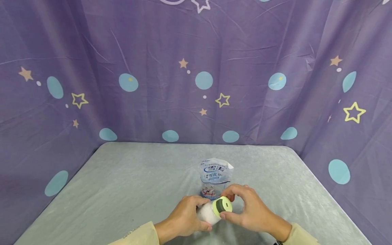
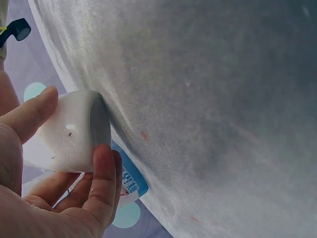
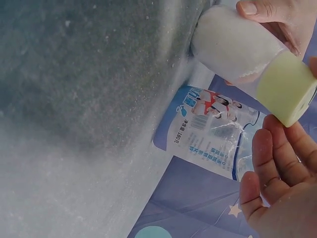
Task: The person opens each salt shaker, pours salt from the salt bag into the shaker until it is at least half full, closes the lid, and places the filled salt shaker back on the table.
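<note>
A clear seasoning jar (image 1: 206, 214) full of white grains tilts to the right, above the near part of the table. My left hand (image 1: 183, 217) grips its body, thumb on one side and fingers on the other. The jar's rounded base (image 2: 100, 121) faces the table in the left wrist view. At the top sits a pale green lid (image 1: 227, 205) with a dark green strip. My right hand (image 1: 252, 207) pinches this lid between thumb and fingertips. Just behind stands a clear and blue plastic salt pouch (image 1: 214, 175), its lower part partly hidden by jar and hands.
A grey-white cloth covers the table (image 1: 137, 177). Purple curtains (image 1: 171, 102) with stars and dots enclose its back and both sides. White specks are scattered on the cloth near the pouch in the right wrist view.
</note>
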Available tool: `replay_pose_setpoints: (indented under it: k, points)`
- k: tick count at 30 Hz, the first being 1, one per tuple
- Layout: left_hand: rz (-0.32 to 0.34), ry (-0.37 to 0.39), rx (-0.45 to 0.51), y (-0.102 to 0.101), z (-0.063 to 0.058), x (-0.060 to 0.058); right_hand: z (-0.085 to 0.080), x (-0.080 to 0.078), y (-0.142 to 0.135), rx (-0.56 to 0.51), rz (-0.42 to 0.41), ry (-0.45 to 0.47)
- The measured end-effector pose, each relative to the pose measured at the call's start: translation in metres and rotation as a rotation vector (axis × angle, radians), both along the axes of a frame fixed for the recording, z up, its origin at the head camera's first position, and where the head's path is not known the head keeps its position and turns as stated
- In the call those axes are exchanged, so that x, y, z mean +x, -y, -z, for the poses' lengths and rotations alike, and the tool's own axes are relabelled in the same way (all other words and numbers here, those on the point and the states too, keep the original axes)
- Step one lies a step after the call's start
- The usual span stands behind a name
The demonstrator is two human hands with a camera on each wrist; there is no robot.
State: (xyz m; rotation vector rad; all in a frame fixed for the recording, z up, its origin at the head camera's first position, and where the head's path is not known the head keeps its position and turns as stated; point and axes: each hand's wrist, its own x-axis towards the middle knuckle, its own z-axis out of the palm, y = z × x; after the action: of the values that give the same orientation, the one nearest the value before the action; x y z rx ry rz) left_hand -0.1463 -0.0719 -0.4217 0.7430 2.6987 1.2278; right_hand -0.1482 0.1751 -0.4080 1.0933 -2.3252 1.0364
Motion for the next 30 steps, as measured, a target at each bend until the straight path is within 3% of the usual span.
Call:
replay_pose_setpoints:
  k: [15, 21, 30]
  points:
    - [-0.006, -0.027, 0.004, -0.0012, 0.0011, -0.0006, 0.0010, 0.0001, 0.0033, 0.041, 0.130, 0.072]
    - [-0.004, -0.072, 0.005, -0.0015, 0.0020, -0.0011, 0.0019, -0.0007, 0.0037, 0.046, 0.143, 0.062]
    - [-0.011, -0.052, -0.001, -0.0018, 0.0018, -0.0015, 0.0027, -0.0006, 0.0050, 0.046, 0.161, 0.070]
